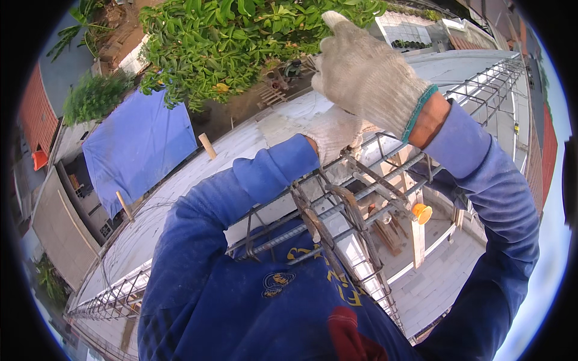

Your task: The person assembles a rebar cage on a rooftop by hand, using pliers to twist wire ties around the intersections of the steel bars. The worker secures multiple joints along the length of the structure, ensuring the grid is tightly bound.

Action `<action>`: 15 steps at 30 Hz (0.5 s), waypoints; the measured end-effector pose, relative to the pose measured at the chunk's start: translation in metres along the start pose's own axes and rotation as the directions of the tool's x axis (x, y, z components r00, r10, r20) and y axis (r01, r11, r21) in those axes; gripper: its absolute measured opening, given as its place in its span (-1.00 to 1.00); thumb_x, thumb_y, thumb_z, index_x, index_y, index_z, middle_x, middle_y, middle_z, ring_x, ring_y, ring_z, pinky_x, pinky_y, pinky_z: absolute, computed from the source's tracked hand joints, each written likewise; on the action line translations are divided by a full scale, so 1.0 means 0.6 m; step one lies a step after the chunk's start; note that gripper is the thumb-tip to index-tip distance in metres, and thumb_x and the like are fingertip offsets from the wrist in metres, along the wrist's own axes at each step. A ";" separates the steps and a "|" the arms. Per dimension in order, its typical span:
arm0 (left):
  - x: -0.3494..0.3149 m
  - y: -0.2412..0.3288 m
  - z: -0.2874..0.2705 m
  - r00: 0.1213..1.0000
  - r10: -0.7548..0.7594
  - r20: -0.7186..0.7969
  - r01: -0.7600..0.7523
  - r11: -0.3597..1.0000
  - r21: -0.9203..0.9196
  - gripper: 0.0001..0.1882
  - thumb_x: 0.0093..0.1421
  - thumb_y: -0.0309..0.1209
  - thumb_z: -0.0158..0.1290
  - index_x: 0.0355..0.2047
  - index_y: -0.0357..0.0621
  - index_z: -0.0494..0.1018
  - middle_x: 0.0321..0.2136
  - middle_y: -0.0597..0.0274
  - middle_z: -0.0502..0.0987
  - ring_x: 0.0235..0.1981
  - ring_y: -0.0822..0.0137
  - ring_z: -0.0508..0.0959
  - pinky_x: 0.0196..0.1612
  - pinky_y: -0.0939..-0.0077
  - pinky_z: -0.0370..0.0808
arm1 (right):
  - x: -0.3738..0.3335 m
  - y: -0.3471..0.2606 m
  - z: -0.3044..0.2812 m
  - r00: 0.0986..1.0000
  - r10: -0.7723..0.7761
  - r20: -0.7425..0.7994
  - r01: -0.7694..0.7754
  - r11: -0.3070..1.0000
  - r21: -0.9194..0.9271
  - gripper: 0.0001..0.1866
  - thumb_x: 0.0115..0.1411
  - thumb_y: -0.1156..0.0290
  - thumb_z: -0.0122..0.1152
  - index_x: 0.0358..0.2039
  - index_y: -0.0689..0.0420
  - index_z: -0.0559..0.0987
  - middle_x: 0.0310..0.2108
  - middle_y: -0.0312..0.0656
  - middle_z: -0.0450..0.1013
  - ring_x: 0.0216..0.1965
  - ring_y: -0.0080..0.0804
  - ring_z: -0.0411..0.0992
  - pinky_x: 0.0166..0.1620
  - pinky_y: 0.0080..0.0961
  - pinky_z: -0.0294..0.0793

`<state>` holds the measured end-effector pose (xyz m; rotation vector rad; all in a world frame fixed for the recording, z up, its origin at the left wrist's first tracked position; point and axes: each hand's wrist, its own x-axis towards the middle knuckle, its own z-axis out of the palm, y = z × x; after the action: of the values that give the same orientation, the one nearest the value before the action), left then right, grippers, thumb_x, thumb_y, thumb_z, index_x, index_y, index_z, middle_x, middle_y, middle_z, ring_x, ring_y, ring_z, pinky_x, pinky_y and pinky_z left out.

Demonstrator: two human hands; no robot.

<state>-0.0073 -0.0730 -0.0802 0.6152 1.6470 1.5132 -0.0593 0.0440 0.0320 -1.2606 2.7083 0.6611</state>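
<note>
My right hand [376, 81], in a pale knitted glove with a green cuff edge, is raised above the bars. Its fingers are curled in and its thumb points up; what lies inside the grip is hidden. Just below, my left hand [334, 133], also gloved, is partly covered by the right one. It is closed against a steel rebar cage [370, 189] at a junction of bars. The cage runs across my chest toward the upper right. Two thick brownish bars [358, 225] cross it close to my body.
A yellow-orange round cap [422, 213] sits beside the cage, near an upright wooden strip [416, 240]. Wooden stakes [207, 146] stand along the pale concrete surface [174, 195]. Another rebar cage [114, 298] lies at left. Beyond are a blue tarp [141, 141] and leafy branches [223, 48].
</note>
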 end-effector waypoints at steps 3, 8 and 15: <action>0.013 -0.042 -0.004 0.971 -0.197 0.137 0.235 0.679 -0.695 -0.75 0.42 -0.17 0.27 -0.16 -0.09 0.60 -0.43 0.26 0.56 -0.53 0.32 0.54 -0.38 0.22 0.53 | 0.000 0.011 -0.082 0.951 0.283 -0.128 -0.258 0.949 0.179 -0.81 0.23 0.22 0.44 -0.22 0.00 0.82 -0.44 -0.25 0.67 -0.26 -0.19 0.70 -0.09 -0.21 0.70; 0.012 -0.099 0.005 0.965 0.006 0.262 0.261 0.075 -0.962 -0.86 0.43 -0.30 0.27 -0.23 -0.03 0.58 -0.52 0.44 0.49 -0.66 0.46 0.38 -0.52 0.36 0.41 | -0.060 0.072 -0.070 0.838 0.254 0.483 -0.489 0.743 0.457 -0.59 0.38 0.05 0.32 0.05 0.08 0.73 -0.31 -0.08 0.67 -0.31 -0.23 0.69 -0.27 -0.22 0.69; 0.023 -0.102 -0.002 0.918 0.069 0.391 0.363 0.254 -0.897 -0.85 0.43 -0.32 0.26 -0.28 -0.09 0.60 -0.57 0.45 0.42 -0.65 0.47 0.32 -0.45 0.35 0.36 | -0.014 0.050 0.122 0.820 0.403 0.407 -0.141 -0.546 0.826 -0.34 0.53 -0.06 0.19 0.42 0.14 0.47 0.10 0.04 0.63 -0.04 -0.25 0.72 0.08 -0.22 0.74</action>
<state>-0.0065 -0.0729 -0.1430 -0.0198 0.2126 1.7701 -0.0835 0.0974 -0.0218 0.2199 1.9747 -1.7990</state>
